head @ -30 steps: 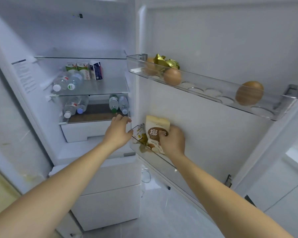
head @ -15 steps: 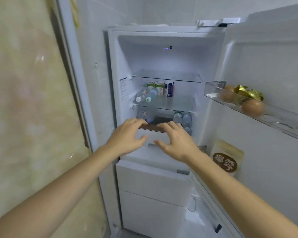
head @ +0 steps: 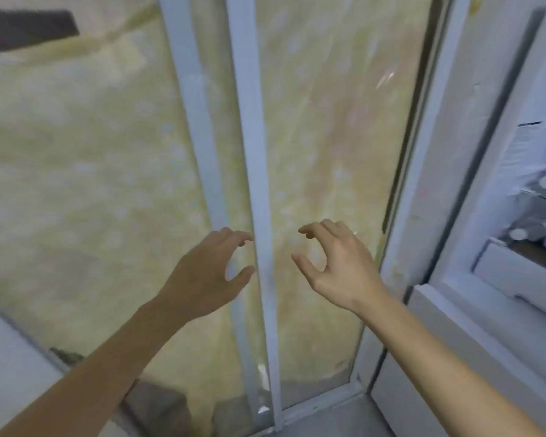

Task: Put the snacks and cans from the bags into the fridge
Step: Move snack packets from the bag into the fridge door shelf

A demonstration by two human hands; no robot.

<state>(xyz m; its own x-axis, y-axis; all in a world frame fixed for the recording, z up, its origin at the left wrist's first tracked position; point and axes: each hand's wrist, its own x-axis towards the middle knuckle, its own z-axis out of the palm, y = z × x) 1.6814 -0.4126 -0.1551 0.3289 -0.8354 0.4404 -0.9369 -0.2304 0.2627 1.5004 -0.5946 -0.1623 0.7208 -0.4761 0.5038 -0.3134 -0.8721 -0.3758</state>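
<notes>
Both hands empty w/ fingers loosely curled: left hand (head: 202,279) & right hand (head: 338,266) held before a glass door (head: 312,152), fridge (head: 501,247) at right.

left hand (head: 202,279): bare, no ring | right hand (head: 338,269): bare | forearms: sleeveless, no watch

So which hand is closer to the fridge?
The right hand. It is on the side of the open fridge; the left hand is beyond the window frame bar.
</notes>
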